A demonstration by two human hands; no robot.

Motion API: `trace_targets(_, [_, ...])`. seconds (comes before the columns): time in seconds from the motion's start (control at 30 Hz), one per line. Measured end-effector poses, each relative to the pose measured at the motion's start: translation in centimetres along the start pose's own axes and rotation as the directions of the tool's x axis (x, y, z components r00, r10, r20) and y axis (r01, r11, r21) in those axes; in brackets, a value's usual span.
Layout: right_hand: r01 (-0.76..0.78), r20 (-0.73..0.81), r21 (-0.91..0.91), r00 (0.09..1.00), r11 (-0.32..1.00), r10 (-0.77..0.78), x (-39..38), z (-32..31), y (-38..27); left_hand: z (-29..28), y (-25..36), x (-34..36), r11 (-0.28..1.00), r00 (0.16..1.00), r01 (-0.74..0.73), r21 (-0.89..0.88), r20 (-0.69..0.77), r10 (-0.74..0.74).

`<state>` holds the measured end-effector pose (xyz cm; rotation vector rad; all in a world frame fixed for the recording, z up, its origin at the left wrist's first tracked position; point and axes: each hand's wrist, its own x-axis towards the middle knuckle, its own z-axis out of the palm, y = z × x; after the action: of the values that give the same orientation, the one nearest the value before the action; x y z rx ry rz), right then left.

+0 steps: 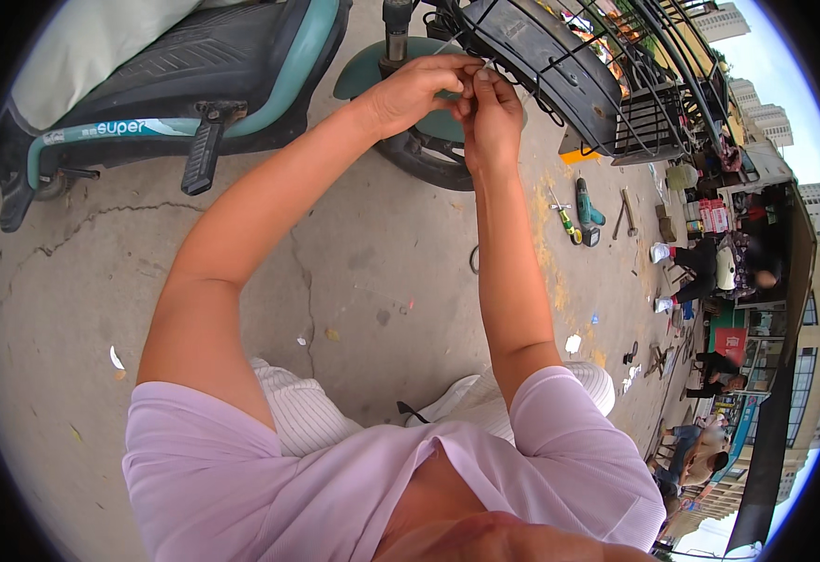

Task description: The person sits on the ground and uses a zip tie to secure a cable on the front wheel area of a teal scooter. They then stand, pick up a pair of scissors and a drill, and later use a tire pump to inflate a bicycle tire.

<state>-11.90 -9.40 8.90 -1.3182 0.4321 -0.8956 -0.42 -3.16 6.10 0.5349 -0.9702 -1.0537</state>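
Both my hands are raised together at the lower edge of a black wire basket (649,122) on the front of a green electric scooter (279,70). My left hand (416,96) is closed, its fingertips bent in against my right one; what they grip is hidden. My right hand (497,122) pinches with thumb and fingers at a thin white strip (490,65), perhaps a cable tie, beside the basket's rim wire. A dark panel (560,66) lies inside the basket wires. Below my hands is the front wheel (428,161) with its green fender.
On the concrete to the right lie a green cordless drill (586,211), a screwdriver (565,217) and a wrench (628,214). Scraps of litter (573,344) are scattered about. Further right, several people (700,450) sit by shopfronts. The scooter's black footrest (206,155) juts out at left.
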Motion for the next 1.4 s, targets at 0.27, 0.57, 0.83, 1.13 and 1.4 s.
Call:
trace_targets(0.27, [0.285, -0.084, -0.437, 0.931, 0.853, -0.354, 1.7, -1.4, 3.6, 1.9, -2.0, 2.2, 0.946, 0.893, -0.070, 0.316, -0.403, 0.201])
trace_targets(0.57, [0.406, -0.029, -0.446, 0.884, 0.797, -0.467, 3.0, -1.8, 4.8, 2.1, -3.4, 3.6, 0.970, 0.854, -0.186, 0.159, -0.462, 0.240])
trace_targets(0.83, [0.244, -0.010, -0.496, 0.958, 0.833, -0.287, 0.2, -0.7, 1.0, 1.3, 0.1, 3.3, 0.992, 0.897, 0.117, 0.038, -0.434, -0.089])
trace_targets(1.13, [0.414, -0.025, -0.530, 0.865, 0.740, -0.502, -0.1, 0.0, 1.3, 2.6, -0.3, 2.9, 0.991, 0.868, 0.128, 0.025, -0.487, -0.100])
trace_targets(1.4, [0.583, 0.173, -0.711, 0.688, 0.394, -0.705, 2.3, -1.8, 4.3, 2.1, -0.8, 3.0, 0.954, 0.882, 0.025, 0.300, -0.455, 0.121])
